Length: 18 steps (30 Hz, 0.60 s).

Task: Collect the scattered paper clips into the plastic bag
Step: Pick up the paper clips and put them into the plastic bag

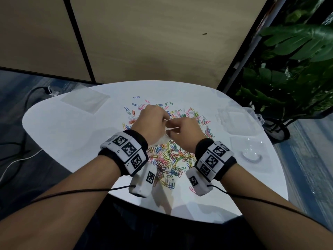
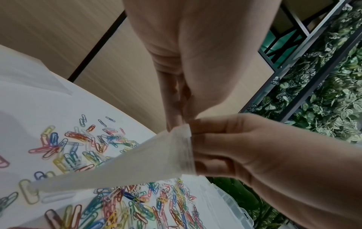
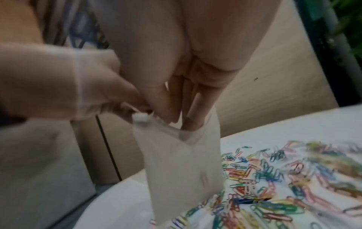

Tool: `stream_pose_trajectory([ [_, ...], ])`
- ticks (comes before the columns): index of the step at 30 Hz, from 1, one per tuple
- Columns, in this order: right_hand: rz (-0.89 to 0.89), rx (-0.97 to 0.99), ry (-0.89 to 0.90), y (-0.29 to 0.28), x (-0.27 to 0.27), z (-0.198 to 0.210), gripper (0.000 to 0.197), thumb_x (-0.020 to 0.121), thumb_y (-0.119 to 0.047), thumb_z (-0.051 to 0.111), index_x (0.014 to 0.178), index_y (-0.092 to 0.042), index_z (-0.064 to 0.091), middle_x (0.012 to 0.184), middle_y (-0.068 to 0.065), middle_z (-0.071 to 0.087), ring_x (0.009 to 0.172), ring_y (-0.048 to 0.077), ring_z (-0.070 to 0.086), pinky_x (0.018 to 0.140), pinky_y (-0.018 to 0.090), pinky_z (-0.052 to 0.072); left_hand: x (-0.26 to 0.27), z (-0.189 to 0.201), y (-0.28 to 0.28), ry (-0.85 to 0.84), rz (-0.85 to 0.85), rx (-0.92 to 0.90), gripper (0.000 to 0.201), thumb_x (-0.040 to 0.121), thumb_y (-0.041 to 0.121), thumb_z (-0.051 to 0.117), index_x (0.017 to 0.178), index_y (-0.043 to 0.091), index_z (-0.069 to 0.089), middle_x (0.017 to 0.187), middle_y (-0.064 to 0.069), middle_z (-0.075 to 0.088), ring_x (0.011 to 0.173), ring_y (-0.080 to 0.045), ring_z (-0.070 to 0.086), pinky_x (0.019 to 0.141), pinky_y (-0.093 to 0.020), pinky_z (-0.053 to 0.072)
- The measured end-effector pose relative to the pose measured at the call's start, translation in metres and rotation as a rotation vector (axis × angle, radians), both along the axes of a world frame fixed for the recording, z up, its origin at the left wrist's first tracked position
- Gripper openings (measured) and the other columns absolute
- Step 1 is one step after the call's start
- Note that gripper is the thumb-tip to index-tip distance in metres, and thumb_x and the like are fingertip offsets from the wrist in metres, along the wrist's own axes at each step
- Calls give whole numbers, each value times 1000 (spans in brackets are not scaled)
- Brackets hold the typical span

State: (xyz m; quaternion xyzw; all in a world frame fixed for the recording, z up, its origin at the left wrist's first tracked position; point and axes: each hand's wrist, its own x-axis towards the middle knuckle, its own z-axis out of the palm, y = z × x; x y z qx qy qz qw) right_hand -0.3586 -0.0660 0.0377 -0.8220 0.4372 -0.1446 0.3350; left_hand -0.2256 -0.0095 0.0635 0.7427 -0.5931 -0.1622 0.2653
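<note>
**Head view: both hands open a small bag above the clips**

Head view shows the left hand [image 1: 150, 120] and right hand [image 1: 183, 132] meeting above the middle of the white bench [image 1: 72, 134]. Between them hangs a small translucent plastic bag [image 3: 180, 162], upright, its lower edge down among the paper clips [image 1: 169, 159]. The left hand pinches one top corner of the bag, thumb and fingers curled on the zip strip. The right hand's fingers [image 3: 194, 108] reach down into the bag's mouth while its thumb sits outside the near wall, so that wall is nipped between them and the mouth gapes.

Coloured clips lie scattered over the bench centre, thickest toward the near edge, thinner toward the far edge. No clip can be made out inside the bag.

A clear flat sleeve [image 1: 85, 100] lies by the far-left edge. A clear lidded box [image 1: 237, 121] sits at the right edge, with a clear blister tray [image 1: 252, 154] nearer along it. Leafy plants [image 1: 295, 51] stand beyond the right side.

Each wrist carries a band of black-and-white square markers [image 1: 128, 150]; small characters are printed beside them, too small to read with confidence.
</note>
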Motion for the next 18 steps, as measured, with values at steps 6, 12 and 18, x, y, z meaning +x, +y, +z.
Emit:
stream_pose_trajectory([
  [6,-74,-52,-219,-12,-33,6,17,86,-10,69,95,-23,76,91,-9,75,83,3,71,81,32,60,12,4,3,33,74,7,28,95,8,57,116,15,75,111,-10,73,99,-29,69,94,-40,56],
  [12,-56,447,737,6,-95,-40,66,68,-29,89,118,-11,49,91,6,63,65,22,67,71,39,62,28,10,9,30,107,4,28,96,5,54,112,9,76,102,-13,75,86,-30,72,87,-33,58],
  [18,-138,455,596,47,-94,-94,71,55,-41,93,103,-18,47,101,2,61,79,18,63,61,26,51,35,9,11,34,132,27,28,96,7,55,115,10,76,111,-13,74,93,-30,70,87,-30,56],
])
